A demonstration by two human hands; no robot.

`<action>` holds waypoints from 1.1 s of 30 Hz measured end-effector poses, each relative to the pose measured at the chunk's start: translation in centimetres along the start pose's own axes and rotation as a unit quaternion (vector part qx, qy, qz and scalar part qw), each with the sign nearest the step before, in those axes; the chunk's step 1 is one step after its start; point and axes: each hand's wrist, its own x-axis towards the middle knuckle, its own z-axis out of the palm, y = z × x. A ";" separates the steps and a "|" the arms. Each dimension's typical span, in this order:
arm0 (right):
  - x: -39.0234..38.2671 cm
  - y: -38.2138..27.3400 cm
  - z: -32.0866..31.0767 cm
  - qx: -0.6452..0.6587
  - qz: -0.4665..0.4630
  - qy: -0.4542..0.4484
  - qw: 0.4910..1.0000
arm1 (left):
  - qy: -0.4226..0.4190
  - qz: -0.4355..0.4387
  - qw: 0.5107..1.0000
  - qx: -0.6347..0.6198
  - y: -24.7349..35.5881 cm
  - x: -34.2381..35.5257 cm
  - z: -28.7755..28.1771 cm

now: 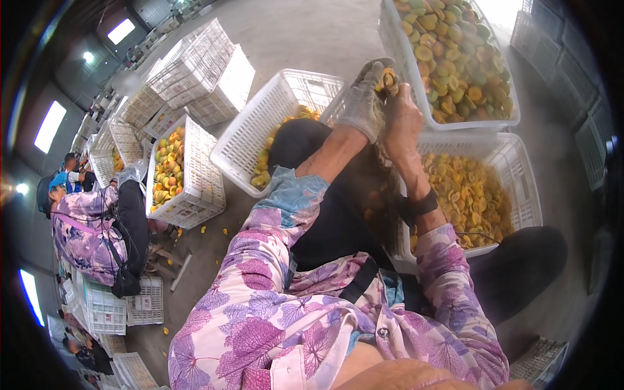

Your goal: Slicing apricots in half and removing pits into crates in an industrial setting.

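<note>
My left hand (364, 104), in a pale, worn glove, is closed on a yellow-orange piece of fruit (387, 80) with a dark hollow. Right beside it, my bare right hand (401, 125) is curled into a fist against the fruit; whatever its fingers grip is hidden. Both hands are held out between white plastic crates. Beyond them to the right stands a crate (448, 125) heaped with green and yellow fruit halves (455, 58). Nearer, below my right hand, another crate (528, 188) holds smaller yellow-orange fruit pieces (471, 195).
Left of my knee, a tilted white crate (237, 153) holds some yellow fruit. Farther left stand a full fruit crate (205, 182) and stacked crates (195, 65). A person in a floral top (84, 227) sits there. Fruit bits dot the concrete floor (214, 250).
</note>
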 end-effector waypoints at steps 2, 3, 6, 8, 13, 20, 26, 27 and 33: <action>0.1 -0.2 -0.1 0.017 0.013 -0.004 1.000 | -0.002 0.007 1.000 -0.001 0.0 -0.1 0.2; 0.2 -0.1 0.0 0.030 0.023 -0.010 0.999 | -0.002 0.006 1.000 -0.002 -0.1 0.0 0.3; 0.4 0.5 0.3 0.022 0.026 -0.017 0.999 | 0.006 0.009 1.000 0.006 -0.5 0.4 0.4; 0.7 1.1 0.4 -0.007 0.022 -0.031 0.999 | 0.016 0.011 1.000 0.015 -0.8 0.8 0.3; 0.3 1.7 0.8 0.002 -0.098 -0.101 0.990 | 0.050 -0.010 0.995 0.084 1.0 0.0 -0.7; 2.5 6.5 -0.4 0.045 -0.203 -0.123 0.970 | 0.116 -0.061 0.987 0.096 -2.0 2.5 0.0; 1.8 3.1 -1.1 0.155 0.021 -0.383 0.910 | 0.135 0.096 0.963 0.211 -0.2 0.1 -2.6; 2.2 6.2 -0.8 0.074 -0.071 -0.256 0.961 | 0.092 0.109 0.965 0.222 -0.6 0.4 0.5; 1.3 0.3 -2.3 0.138 0.151 -0.451 0.869 | 0.154 0.059 0.958 0.234 -0.2 -0.7 -1.8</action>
